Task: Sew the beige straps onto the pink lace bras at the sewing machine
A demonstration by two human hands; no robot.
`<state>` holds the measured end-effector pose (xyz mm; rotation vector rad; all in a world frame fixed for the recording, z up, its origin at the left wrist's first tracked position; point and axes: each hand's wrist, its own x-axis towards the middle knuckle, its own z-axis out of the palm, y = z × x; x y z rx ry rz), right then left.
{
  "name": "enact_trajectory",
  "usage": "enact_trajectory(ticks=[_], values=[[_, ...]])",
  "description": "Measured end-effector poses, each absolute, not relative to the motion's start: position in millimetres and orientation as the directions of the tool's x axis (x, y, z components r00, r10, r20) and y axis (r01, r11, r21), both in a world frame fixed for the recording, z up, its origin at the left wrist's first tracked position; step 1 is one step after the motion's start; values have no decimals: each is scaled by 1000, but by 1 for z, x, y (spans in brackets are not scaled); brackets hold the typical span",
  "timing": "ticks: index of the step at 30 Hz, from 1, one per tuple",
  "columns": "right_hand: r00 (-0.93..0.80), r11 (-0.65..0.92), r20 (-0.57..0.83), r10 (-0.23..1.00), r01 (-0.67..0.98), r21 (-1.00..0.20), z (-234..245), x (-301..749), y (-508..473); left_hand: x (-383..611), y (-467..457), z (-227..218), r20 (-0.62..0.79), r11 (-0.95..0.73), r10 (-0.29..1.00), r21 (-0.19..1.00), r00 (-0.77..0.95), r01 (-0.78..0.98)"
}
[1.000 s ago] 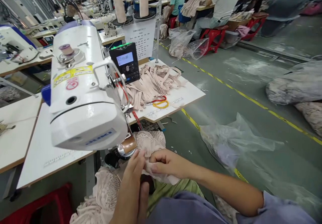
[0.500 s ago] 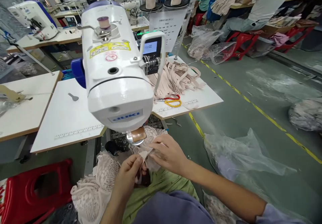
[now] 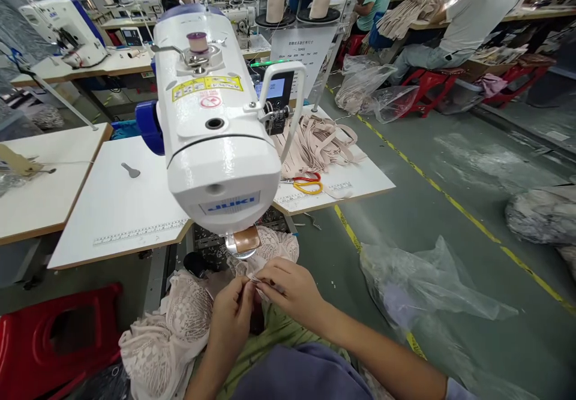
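My left hand (image 3: 231, 319) and my right hand (image 3: 290, 289) meet just below the head of a white sewing machine (image 3: 211, 130). Both pinch a small fold of pale pink lace fabric (image 3: 265, 253) between thumb and fingers. The rest of the lace garment (image 3: 166, 340) hangs in a heap over my lap at the lower left. The machine's needle area is hidden behind its head; a brown-taped part (image 3: 245, 241) shows right above my fingers.
The white table (image 3: 121, 208) bears a pile of beige straps (image 3: 315, 142) and red-and-yellow scissors (image 3: 306, 183). A red stool (image 3: 54, 337) stands at the lower left. Clear plastic bags (image 3: 418, 286) lie on the green floor at the right. Other people sit at benches behind.
My view has swung right and down, so the machine head now faces me squarely. Both hands have drawn closer together, pinching the lace fold tighter under the machine.
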<state>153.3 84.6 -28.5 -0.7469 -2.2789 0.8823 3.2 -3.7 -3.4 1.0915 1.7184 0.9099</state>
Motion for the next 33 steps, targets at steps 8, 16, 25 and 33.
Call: enact_trajectory(ticks=[8,16,25,33], values=[[-699,716,408,587,215,-664,-48,153,81,1,6,-17,-274,377,905,872,-326,311],[-521,531,121,845,793,-299,-34,201,271,-22,1,-38,-339,367,900,928,-276,59],[-662,632,-78,746,739,-232,-21,215,296,-18,-4,-15,-485,405,850,852,-205,-332],[-768,612,-61,637,553,-565,10,248,123,-20,-1,-2,-535,378,826,761,-178,-528]])
